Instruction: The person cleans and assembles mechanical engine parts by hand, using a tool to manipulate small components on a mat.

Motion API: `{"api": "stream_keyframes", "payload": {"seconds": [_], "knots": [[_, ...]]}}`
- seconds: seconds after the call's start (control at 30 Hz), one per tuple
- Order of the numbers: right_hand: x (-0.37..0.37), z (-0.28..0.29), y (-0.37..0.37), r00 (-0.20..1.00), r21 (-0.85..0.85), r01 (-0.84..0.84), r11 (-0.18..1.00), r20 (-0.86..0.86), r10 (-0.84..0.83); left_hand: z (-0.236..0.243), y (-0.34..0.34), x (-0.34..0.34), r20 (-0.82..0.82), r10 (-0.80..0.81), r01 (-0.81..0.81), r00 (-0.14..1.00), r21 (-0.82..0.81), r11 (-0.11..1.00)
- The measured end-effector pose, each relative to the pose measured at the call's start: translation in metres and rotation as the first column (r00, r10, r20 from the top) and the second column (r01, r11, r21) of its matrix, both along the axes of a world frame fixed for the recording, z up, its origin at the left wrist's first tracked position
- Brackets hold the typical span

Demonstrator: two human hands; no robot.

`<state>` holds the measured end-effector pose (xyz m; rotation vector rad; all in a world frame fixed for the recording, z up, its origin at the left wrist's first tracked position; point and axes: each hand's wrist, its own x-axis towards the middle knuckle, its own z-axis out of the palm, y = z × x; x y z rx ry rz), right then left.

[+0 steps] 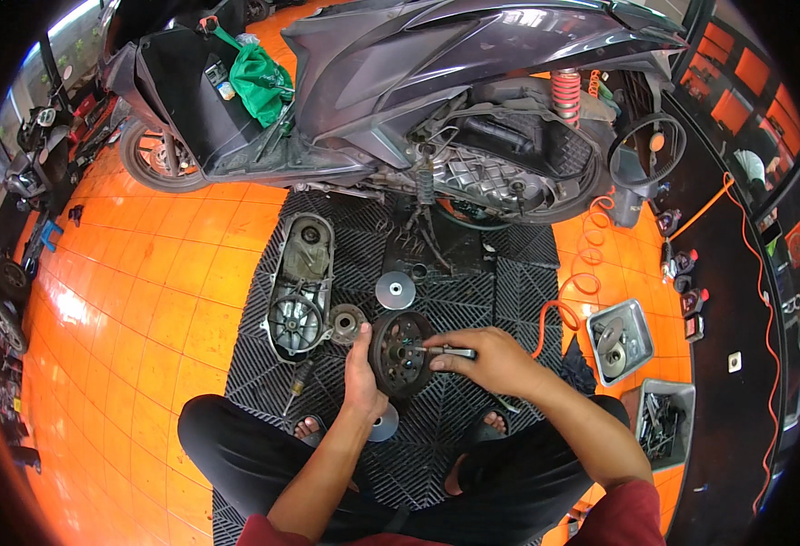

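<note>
Upright between my hands is a dark, round clutch assembly (391, 369) with holes in its face. My left hand (361, 376) grips its left edge, thumb up. My right hand (489, 357) is closed round a slim silver hand tool (454, 352), whose tip reaches the clutch's centre; its exact kind is unclear. Just left of the clutch lies a small round metal part (346, 322). Behind it a shiny pulley disc (395, 290) rests on the black mat (436, 446), and another disc (382, 426) shows partly below my left hand.
A long crankcase cover (310, 246) and a screwdriver (300, 386) lie on the left. Ahead stands a scooter (372, 82) with its drive side exposed. To the right are a metal tray (641, 341) of parts, a tool bin (689, 400) and a coiled orange hose (585, 282).
</note>
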<state>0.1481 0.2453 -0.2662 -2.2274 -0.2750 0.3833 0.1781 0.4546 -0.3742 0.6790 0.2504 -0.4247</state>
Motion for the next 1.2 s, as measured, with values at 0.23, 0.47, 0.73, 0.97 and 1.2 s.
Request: {"api": "stream_keyframes", "payload": {"seconds": [0.23,0.47,0.73,0.97,1.2], "knots": [[-0.005,-0.001,-0.013,0.985,-0.119,-0.148,0.982,-0.103,0.136,0.006,-0.003,0.001,0.009,0.019,-0.019,1.0,0.019,1.0],[-0.008,0.011,-0.013,0.998,-0.263,-0.056,0.963,-0.004,0.057,0.002,-0.001,0.003,0.043,0.041,-0.044,0.998,0.087,0.995],[-0.012,0.021,-0.018,0.998,-0.251,-0.059,0.966,-0.01,0.058,0.008,0.0,0.004,0.035,0.087,-0.09,0.996,0.092,0.992],[-0.016,0.019,-0.014,0.993,-0.367,0.021,0.93,0.119,0.024,0.009,-0.001,0.004,0.036,0.107,-0.109,0.994,0.077,0.991],[-0.011,0.015,-0.01,0.964,-0.279,0.158,0.947,0.252,-0.086,0.003,-0.001,0.003,-0.03,0.04,-0.04,0.999,-0.016,0.999]]}}
